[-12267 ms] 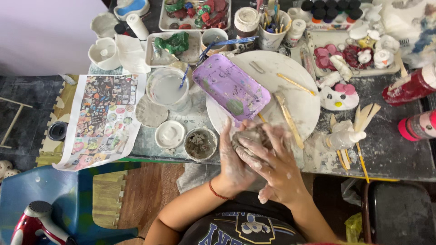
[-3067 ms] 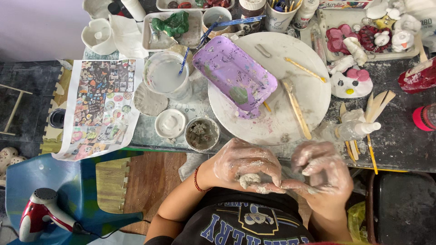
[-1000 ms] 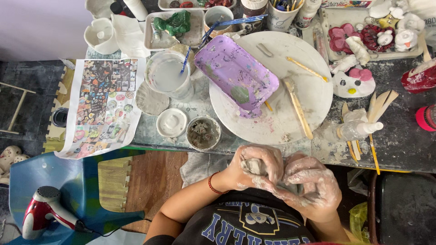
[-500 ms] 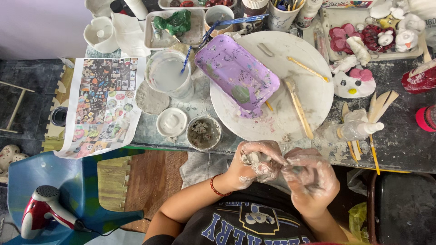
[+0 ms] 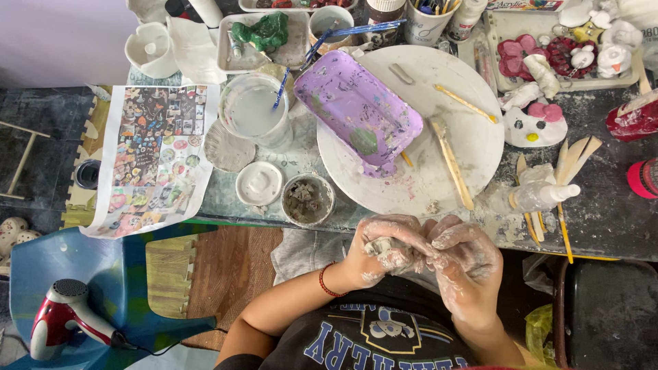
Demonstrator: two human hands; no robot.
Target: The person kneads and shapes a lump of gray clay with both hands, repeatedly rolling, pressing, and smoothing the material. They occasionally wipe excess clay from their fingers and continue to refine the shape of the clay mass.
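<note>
The bench (image 5: 603,219) filled the upper part of the frame, and on it lay the round white board (image 5: 480,137) with the purple tray (image 5: 356,109) across its left side. A long wooden stick (image 5: 451,161) lay on the board, pointing down toward my hands. Below the bench edge, in the lower middle of the frame, both my hands met close to my chest. My left hand (image 5: 384,250) was curled around a small lump of grey clay (image 5: 377,247), which showed only a little between the fingers. My right hand (image 5: 469,264) lay just beside it on the right, its fingers bent and touching the left ones. So the clay sat in the left grip, clenched, and the right grip pressed on it from the side; I could not tell its long axis.
</note>
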